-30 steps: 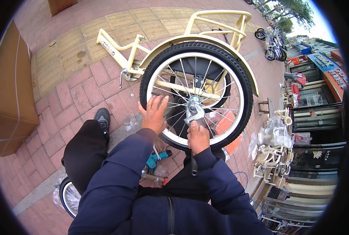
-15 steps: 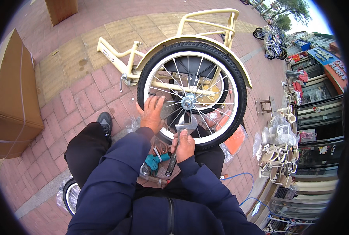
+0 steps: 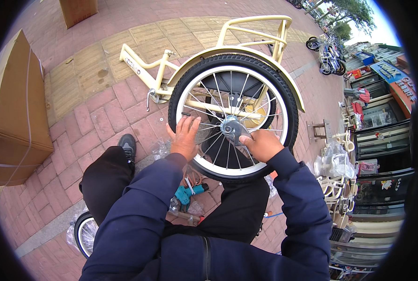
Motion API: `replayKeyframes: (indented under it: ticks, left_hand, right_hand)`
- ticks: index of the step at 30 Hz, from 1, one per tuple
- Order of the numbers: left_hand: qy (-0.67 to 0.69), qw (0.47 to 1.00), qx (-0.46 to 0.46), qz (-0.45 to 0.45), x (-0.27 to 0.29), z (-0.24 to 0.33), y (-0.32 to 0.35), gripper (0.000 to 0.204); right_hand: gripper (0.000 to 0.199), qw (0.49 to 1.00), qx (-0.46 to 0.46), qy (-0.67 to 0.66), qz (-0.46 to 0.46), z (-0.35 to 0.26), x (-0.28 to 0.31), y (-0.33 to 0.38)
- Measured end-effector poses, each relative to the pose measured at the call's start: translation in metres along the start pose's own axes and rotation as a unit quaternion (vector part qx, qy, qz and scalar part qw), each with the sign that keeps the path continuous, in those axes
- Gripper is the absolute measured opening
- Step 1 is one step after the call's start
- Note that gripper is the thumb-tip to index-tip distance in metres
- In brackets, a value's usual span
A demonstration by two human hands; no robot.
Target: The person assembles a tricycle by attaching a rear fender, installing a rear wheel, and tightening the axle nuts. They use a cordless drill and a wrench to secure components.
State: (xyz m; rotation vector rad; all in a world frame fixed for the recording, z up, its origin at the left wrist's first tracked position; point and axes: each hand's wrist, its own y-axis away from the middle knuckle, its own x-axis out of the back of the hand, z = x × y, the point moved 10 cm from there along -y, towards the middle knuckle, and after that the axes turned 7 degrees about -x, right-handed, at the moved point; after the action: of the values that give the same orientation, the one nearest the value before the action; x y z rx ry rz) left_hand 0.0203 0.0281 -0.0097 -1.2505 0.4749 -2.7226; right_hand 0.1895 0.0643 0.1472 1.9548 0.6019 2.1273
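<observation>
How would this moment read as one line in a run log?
left hand: flat on wheel spokes | right hand: holding tool at hub | drill: on ground

A big brown cardboard box (image 3: 16,117) stands far left of my left hand (image 3: 185,138); blue and red shop signs (image 3: 391,77) hang far right.

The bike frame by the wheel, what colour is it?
Pale cream-yellow frame, clearest in the head view.

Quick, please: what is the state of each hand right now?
Left hand: open, fingers spread on the wheel.
Right hand: closed on a wrench at the hub.
</observation>
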Motion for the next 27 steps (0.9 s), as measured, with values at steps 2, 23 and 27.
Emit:
replayKeyframes:
  ticks: [2,23,27]
  left_hand:
    - [0.002,1.000,-0.003,0.003,0.000,-0.001,0.001,0.101]
    - [-0.002,1.000,0.000,0.009,0.002,0.002,0.003,0.098]
    - [-0.001,1.000,0.004,0.009,-0.004,0.001,0.006,0.096]
  right_hand:
    - [0.057,0.997,0.003,0.024,-0.073,-0.004,0.000,-0.012]
    - [0.056,0.945,-0.096,-0.304,0.067,0.019,-0.081,0.017]
    - [0.053,0.679,-0.176,-0.711,0.047,-0.026,-0.166,0.017]
